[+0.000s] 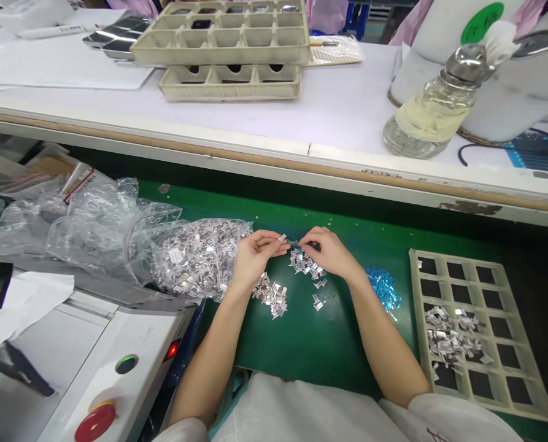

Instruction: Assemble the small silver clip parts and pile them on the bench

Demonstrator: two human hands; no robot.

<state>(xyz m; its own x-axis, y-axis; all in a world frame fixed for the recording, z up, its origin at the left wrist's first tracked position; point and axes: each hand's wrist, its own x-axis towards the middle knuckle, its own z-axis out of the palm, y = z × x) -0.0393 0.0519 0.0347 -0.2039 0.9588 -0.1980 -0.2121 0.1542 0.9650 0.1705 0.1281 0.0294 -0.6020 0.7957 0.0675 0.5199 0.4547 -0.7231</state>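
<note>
Over the green mat point(329, 331) both hands meet. The left hand point(254, 253) pinches a small silver metal clip point(281, 238) between thumb and fingertips; the right hand point(329, 250) has its fingers curled together, tips touching a scattered pile of clips point(307, 264) just beneath. An open plastic bag of clips point(195, 255) lies beside the left wrist, a compartment tray point(478, 334) well to the right.

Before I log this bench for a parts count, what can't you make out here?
Head view:
- Piece between the left hand and right hand: too small, fingers cover it.
- Bag of metal clips: count hidden by crumpled plastic.
- Stacked trays: contents dark, top cut off by the edge.
- Blue pieces: too small.
</note>
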